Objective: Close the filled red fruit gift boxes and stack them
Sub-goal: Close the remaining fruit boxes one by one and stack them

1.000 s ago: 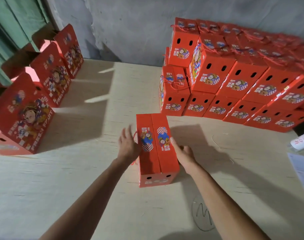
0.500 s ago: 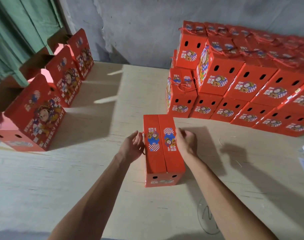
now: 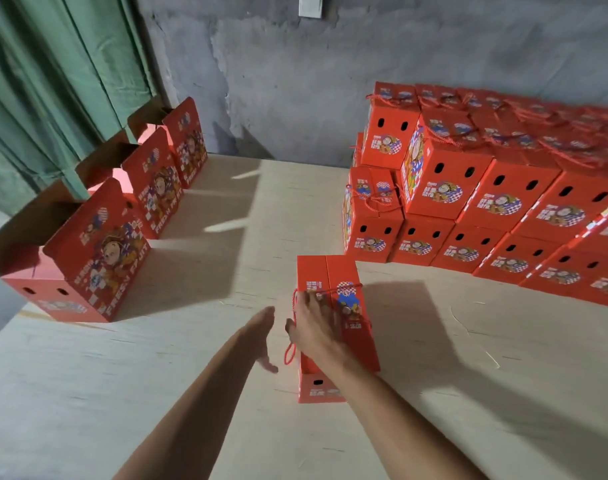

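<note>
Head view: right hand [image 3: 318, 327] lies across the top of the closed box [image 3: 333, 306] on the counter [image 3: 226, 393], its grip apparently around the red cord handle [image 3: 290, 344] at the box's left edge; whether the fingers actually pinch the cord, can't tell. Left hand [image 3: 261, 336] sits just left of that grip, fingers straight and apart, holding nothing, not touching the box as far as I can see

Flaps on this box are down and meet along the middle, so closing looks done bar the cord

Beyond and right of the grip: stack of closed boxes [image 3: 486, 202], several tiers, cords on top. Well left of the grip: three open boxes [image 3: 98, 261] in a row, flaps up, contents hidden

Progress: most boxes stacked; this one needs moving to the stack, then three left to close
</note>
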Demonstrator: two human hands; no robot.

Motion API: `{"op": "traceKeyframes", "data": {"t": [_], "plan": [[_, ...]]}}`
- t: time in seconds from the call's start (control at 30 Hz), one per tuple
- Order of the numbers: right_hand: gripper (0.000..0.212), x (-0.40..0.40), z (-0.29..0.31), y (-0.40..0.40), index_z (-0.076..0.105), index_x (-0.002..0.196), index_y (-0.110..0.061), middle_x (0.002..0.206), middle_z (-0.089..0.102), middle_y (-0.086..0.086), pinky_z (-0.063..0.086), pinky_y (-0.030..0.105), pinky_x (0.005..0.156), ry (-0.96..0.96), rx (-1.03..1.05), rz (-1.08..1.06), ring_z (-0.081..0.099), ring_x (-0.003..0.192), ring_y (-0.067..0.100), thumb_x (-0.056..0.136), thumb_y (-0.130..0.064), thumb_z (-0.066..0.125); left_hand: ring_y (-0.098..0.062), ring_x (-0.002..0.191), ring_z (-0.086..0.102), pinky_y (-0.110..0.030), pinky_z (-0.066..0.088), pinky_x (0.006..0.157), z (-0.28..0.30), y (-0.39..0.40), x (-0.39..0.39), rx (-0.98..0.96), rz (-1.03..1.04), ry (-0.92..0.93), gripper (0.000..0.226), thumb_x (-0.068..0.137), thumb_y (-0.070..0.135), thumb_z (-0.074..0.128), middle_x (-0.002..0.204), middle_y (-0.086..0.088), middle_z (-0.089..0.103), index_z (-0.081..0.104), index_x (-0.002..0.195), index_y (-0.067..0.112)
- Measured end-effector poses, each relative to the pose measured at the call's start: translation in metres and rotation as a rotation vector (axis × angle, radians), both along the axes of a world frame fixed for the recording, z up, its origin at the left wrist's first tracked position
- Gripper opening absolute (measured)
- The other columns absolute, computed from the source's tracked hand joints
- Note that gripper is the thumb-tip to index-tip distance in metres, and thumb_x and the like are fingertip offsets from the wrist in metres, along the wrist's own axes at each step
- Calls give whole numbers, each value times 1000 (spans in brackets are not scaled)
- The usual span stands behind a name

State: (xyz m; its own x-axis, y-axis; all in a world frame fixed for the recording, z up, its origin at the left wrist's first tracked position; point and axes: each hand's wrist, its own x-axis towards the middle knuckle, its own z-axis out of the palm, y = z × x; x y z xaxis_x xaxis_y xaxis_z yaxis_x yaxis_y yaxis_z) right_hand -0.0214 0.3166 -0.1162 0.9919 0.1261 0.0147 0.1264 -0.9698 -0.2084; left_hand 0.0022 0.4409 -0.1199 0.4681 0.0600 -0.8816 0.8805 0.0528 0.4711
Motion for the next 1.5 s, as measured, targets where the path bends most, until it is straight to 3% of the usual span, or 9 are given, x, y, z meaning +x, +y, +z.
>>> {"op": "traceKeyframes", "data": {"t": [0.07, 0.13, 0.4, 0.67, 0.77, 0.87, 1.07, 1.2, 1.5], "plan": [[30, 2, -3, -4, 51, 121, -12, 119, 64, 8, 49, 35, 80, -63, 112, -31, 64, 104, 27, 98, -32, 54, -54, 141, 32, -71, 33, 109, -33, 2, -16, -297, 104, 240, 82, 100, 53, 51, 157, -29, 30, 17, 156, 3], [26, 2, -6, -8, 54, 115, -11, 113, 67, 7, 47, 34, 76, -96, 173, -50, 66, 98, 28, 98, -31, 51, -50, 127, 50, -64, 35, 109, -51, -5, -26, -490, 169, 333, 79, 96, 57, 48, 135, -35, 54, 33, 139, -8], [23, -4, -19, -6, 53, 103, -19, 101, 66, -3, 41, 30, 71, -190, 247, -95, 65, 88, 17, 99, -41, 50, -20, 111, 61, -40, 38, 111, -21, 1, -6, -788, 554, -136, 48, 101, 49, 45, 113, -3, 67, 64, 120, 8], [50, 1, 0, -3, 68, 87, -14, 86, 69, -2, 45, 29, 71, -198, 679, -123, 62, 76, 14, 97, -51, 35, -10, 86, 69, -24, 49, 73, 88, -23, 10, -109, -68, -812, 26, 97, 35, 63, 94, 3, 78, 78, 90, 15], [45, 14, 24, -3, 61, 59, -20, 57, 63, -4, 45, 31, 57, -59, 1050, -217, 57, 52, 11, 102, -30, 52, -4, 79, 70, -19, 49, 63, 96, -38, 7, 92, -62, -987, 26, 98, 29, 62, 85, 4, 78, 79, 87, 12], [45, 34, 59, -19, 43, 50, -19, 46, 43, -5, 29, 27, 46, -166, 1298, -447, 37, 44, 12, 93, -28, 52, -12, 90, 69, -28, 54, 77, 88, -44, 6, 271, 75, -1040, 20, 98, 24, 62, 96, 0, 75, 74, 102, 8], [48, 73, 106, -38, 31, 55, -20, 53, 37, 2, 24, 35, 54, -368, 1362, -539, 34, 52, 16, 100, -21, 50, -10, 109, 60, -15, 48, 77, 53, -52, -15, 228, -141, -907, 50, 84, 28, 83, 125, 2, 62, 63, 128, 15], [48, 104, 152, -42, 35, 54, -22, 44, 39, -12, 26, 25, 45, -439, 1361, -492, 33, 41, 3, 100, -23, 50, -26, 116, 66, -50, 60, 89, 53, -60, -18, -101, -168, -973, 96, 66, 37, 95, 140, -4, 52, 42, 146, 27], [47, 165, 250, -68, 32, 51, -22, 42, 33, -12, 20, 24, 42, -621, 1332, -352, 27, 42, 6, 95, -21, 49, -32, 133, 55, -57, 57, 94, 104, -92, 65, -137, -259, -1227, 122, 59, 35, 99, 154, 11, 35, 24, 153, 54]]}}
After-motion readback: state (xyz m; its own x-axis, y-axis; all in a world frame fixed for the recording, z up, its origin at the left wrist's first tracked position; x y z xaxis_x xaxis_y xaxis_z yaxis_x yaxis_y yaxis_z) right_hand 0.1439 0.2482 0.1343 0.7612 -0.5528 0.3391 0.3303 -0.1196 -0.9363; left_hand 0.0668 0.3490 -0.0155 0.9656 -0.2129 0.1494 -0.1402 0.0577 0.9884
